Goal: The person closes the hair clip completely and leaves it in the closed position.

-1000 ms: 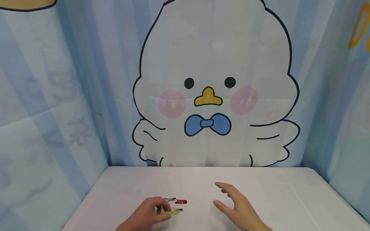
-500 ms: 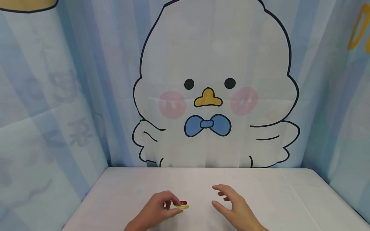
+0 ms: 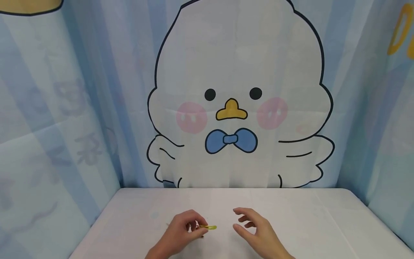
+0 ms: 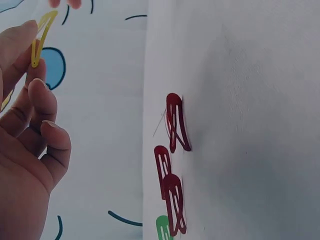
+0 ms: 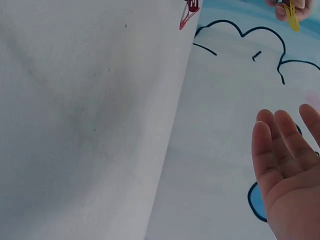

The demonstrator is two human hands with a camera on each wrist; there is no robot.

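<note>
Over the white surface (image 3: 300,219), the left hand (image 3: 182,230) has shifted right since half a second ago, and the right hand (image 3: 258,232) has edged left, its fingers parted from the thumb. The left fingers pinch the yellow clip (image 3: 212,227), held up between the hands, nearer the right one than before. Red clips (image 4: 173,102) and a green clip (image 4: 162,222) lie on the surface.

Left grip (image 3: 183,229) raised yellow clip (image 3: 212,227), shifted rightward.
</note>
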